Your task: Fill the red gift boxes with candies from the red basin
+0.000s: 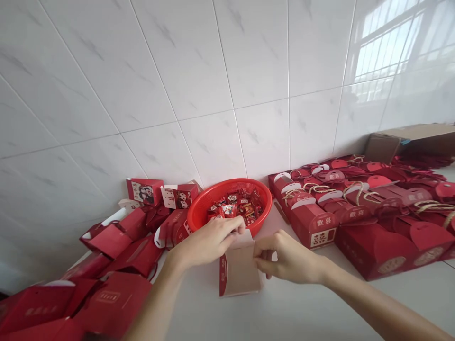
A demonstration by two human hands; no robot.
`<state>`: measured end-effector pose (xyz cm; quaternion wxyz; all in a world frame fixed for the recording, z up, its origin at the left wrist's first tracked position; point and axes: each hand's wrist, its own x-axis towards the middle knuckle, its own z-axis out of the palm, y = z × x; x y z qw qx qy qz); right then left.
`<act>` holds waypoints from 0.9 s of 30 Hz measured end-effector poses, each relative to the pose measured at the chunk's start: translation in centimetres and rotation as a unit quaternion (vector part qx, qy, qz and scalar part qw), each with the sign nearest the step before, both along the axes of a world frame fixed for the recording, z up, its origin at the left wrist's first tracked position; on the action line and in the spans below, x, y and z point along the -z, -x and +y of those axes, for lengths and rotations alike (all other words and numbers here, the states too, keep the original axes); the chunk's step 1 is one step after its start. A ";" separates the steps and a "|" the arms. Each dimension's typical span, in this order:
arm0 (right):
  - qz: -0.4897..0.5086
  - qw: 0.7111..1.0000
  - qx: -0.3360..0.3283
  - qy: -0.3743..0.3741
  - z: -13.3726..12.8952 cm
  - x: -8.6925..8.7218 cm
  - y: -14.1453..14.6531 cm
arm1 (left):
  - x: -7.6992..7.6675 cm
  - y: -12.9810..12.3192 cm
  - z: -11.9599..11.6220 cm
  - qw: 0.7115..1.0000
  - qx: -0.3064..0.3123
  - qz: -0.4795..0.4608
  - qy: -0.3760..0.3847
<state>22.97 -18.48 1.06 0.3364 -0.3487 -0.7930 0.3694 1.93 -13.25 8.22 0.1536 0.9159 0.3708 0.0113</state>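
Observation:
A small red gift box (240, 273) stands in front of me, its plain cardboard-coloured face turned my way and a red printed panel on its left side. My left hand (216, 237) is at its upper left edge, fingers curled over a flap. At the right edge my right hand (289, 258) pinches the box, thumb and fingers closed on the card. Just behind it sits a red plastic basket (193, 218), holding several wrapped candies (245, 206). The box's inside is hidden from me.
Several red boxes with rope handles (313, 220) are packed in rows at the right. More red boxes (117, 298) lie in a loose pile at the left. A cardboard carton (387, 144) is at the far right, and a tiled wall (209, 142) rises behind the table (302, 312).

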 end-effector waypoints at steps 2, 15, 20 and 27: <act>0.004 0.999 -0.010 0.038 0.3 -0.1 -0.3 | 0.5 0.5 0.2 1.000 0.014 -0.018 0.008; 0.142 0.934 -0.136 0.297 3.7 3.5 -1.0 | 1.4 5.7 1.1 0.986 0.002 0.019 0.166; 0.144 0.932 -0.125 0.310 4.1 4.9 -0.6 | 2.2 8.0 3.0 0.965 -0.024 0.021 0.260; 0.075 0.977 -0.099 0.171 4.7 1.4 -0.9 | 2.4 8.0 3.4 0.964 -0.018 -0.005 0.266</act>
